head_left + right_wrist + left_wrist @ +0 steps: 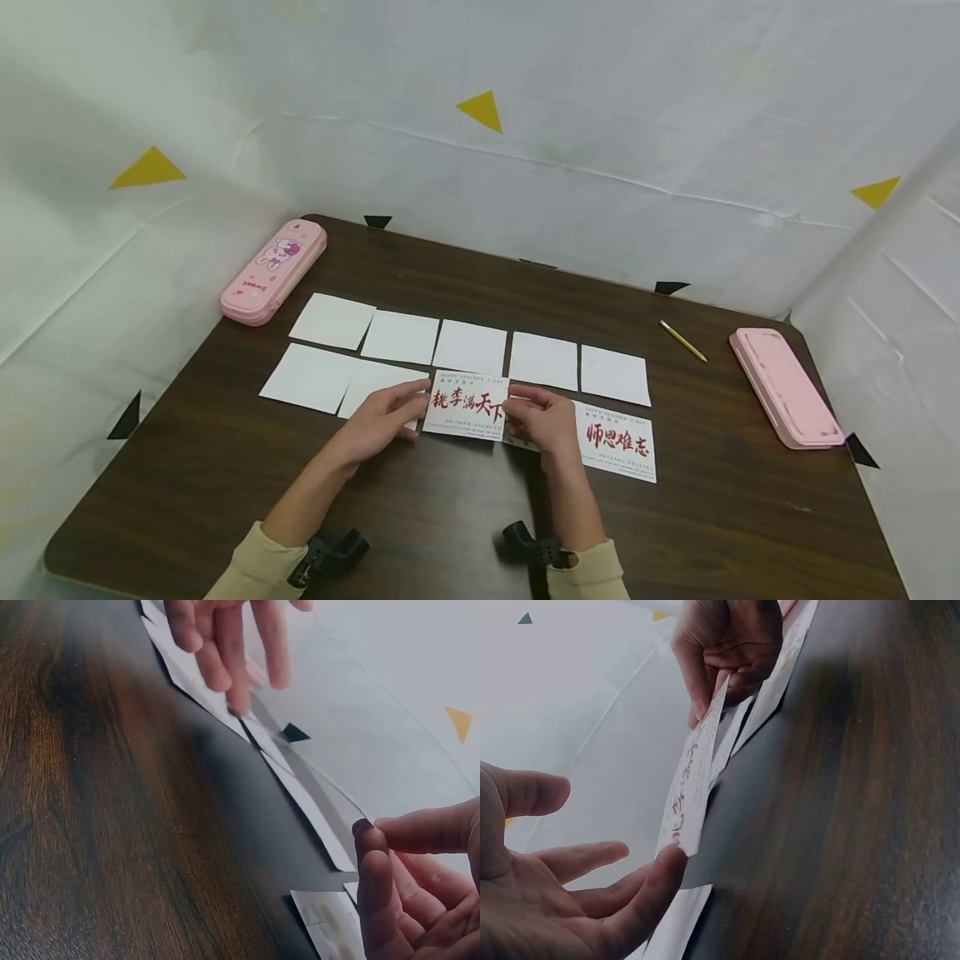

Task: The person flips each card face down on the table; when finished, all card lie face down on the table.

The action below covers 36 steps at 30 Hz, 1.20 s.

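My right hand [546, 417] pinches the right edge of a white greeting card [467, 423] between thumb and fingers. Red Chinese characters run across the card, which is lifted off the table and tilted in the left wrist view. At its left edge is my left hand [381, 418], thumb spread away and fingertips at the card's corner. Beneath the right hand, another printed card is mostly covered. To the right lies a card with red characters [617, 454]. Blank white cards [309, 379] lie under and beside the left hand.
Behind the hands, several blank white cards [400, 337] form a row on the dark wooden table [442, 533]. A pink pencil case [273, 271] sits at the far left, another pink case [786, 387] at the right, with a yellow pencil [683, 341] near it. White sheeting encloses the back and sides.
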Motion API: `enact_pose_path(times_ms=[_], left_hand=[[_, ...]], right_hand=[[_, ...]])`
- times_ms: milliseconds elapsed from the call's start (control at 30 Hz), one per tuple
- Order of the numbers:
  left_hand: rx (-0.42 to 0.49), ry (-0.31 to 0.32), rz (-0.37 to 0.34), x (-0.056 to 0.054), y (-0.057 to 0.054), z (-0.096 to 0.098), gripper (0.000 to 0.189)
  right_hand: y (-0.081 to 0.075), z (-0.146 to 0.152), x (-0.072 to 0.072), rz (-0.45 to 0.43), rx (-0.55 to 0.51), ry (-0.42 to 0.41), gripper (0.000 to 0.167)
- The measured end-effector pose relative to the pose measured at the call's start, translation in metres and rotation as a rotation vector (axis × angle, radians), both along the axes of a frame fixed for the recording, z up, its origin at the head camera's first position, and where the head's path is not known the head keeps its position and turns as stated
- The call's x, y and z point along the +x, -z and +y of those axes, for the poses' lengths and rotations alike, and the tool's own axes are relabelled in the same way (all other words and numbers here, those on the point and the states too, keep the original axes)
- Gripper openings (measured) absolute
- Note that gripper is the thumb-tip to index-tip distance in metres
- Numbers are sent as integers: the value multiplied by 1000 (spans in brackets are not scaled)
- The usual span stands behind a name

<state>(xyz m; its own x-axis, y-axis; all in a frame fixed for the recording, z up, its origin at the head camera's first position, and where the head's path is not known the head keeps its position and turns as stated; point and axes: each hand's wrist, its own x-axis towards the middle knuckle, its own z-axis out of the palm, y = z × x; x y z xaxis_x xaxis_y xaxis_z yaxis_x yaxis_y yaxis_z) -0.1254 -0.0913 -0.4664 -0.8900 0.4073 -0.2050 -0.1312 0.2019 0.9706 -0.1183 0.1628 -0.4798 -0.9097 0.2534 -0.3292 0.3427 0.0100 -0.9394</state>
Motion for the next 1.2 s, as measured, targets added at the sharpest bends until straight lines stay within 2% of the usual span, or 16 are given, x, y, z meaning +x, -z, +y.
enact_pose_path(times_ms=[133, 267, 400, 533, 633, 933, 1000, 1167, 1200], left_hand=[[-9, -47, 91, 1, -3, 0, 46], [-21, -123, 198, 3, -6, 2, 36], [-47, -189, 317, 4, -8, 3, 30], [-78, -208, 432, 5, -7, 5, 29], [-81, -211, 480, 6, -6, 6, 29], [85, -211, 500, 10, -1, 12, 35], [104, -201, 485, 13, -8, 14, 38], [70, -193, 428, 15, -6, 13, 44], [58, -193, 420, 14, -1, 13, 45]], right_hand=[[-1, 1, -1, 17, -18, -10, 28], [-2, 1, 0, 46, -34, -52, 30], [-2, 2, 0, 78, -1, -85, 33], [-1, 2, 0, 109, 46, -92, 31], [-2, 2, 0, 139, 81, -86, 28], [-1, 0, 0, 242, 178, -39, 16], [-2, -1, 0, 258, 177, -38, 17], [-2, -4, 1, 246, 150, -39, 17], [-1, -5, 1, 233, 161, -40, 18]])
